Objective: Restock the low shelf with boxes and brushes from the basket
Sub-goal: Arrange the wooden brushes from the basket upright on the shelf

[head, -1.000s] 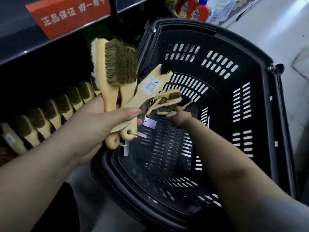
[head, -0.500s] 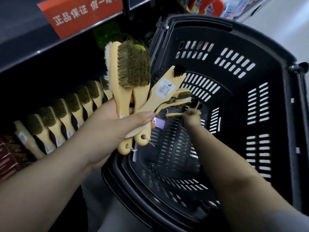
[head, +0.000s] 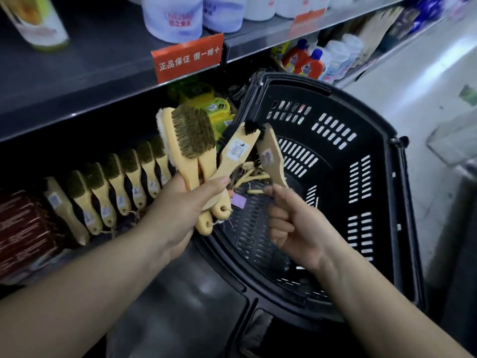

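Observation:
My left hand (head: pixel 184 210) grips a bunch of wooden-handled brushes (head: pixel 196 151), bristles up, over the near left rim of the black basket (head: pixel 371 161). My right hand (head: pixel 291 223) pinches the handle of one more wooden brush (head: pixel 271 153), lifted above the basket and leaning close to the bunch. A few small brushes (head: pixel 251 177) still lie on the basket floor behind my hands. On the low shelf, a row of matching brushes (head: pixel 116 187) stands side by side, with dark red boxes (head: pixel 23 228) to their left.
An upper shelf (head: pixel 103 71) with a red price sign (head: pixel 187 58) overhangs the low shelf. Yellow-green packs (head: pixel 211 104) sit right of the brush row. Bottles (head: pixel 307 60) stand further along. Grey floor (head: pixel 438 81) lies to the right.
My right hand has come up out of the basket with a wooden brush and moved it toward the bunch in my left hand. The view has tilted up, showing the upper shelf.

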Tool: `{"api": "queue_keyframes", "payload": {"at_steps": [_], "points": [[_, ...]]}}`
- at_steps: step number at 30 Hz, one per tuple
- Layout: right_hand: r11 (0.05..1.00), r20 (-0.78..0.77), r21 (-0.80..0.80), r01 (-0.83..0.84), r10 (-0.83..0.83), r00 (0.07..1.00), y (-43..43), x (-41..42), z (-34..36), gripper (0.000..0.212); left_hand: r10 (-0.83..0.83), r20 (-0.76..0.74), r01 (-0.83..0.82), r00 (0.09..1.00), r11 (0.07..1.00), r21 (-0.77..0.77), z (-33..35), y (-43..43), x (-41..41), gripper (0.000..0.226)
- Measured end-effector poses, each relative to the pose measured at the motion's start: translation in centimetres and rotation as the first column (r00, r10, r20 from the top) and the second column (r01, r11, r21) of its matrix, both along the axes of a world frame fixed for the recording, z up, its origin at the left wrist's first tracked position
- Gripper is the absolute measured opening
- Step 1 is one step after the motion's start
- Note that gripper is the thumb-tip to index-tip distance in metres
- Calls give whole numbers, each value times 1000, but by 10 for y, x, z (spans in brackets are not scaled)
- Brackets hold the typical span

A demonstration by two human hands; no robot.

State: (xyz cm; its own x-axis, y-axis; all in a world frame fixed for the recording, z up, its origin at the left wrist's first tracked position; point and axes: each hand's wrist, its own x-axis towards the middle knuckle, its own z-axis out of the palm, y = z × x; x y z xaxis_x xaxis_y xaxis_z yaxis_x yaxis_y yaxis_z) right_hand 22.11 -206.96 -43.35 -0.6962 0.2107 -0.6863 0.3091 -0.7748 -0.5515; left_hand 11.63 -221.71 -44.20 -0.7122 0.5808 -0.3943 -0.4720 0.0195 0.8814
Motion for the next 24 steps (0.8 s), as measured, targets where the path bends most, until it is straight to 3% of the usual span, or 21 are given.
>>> {"api": "queue_keyframes", "payload": {"at_steps": [5,10,13,15,20,24], "points": [[981,-90,122,-152,163,982,-43,-2,14,34,82,57,-89,995,988,124,9,-29,16,25],[898,-149,382,-219,294,944,-83,-9,16,26,200,75,-207,977,972,110,7,-66,23,31],[893,-120,375,-248,312,942,-113,-15,10,30,290,57,-294,955,952,85,0,-90,28,28],[924,-105,275,-264,302,948,-136,-22,2,29,365,58,-369,929,927,66,-8,-105,31,22],[952,17,167,-258,258,966,-182,-49,-32,21,596,62,-594,801,803,-44,-35,-139,25,24],[912,127,311,-268,240,963,-201,-83,-70,19,794,26,-777,608,601,-186,-63,-163,10,27]]}}
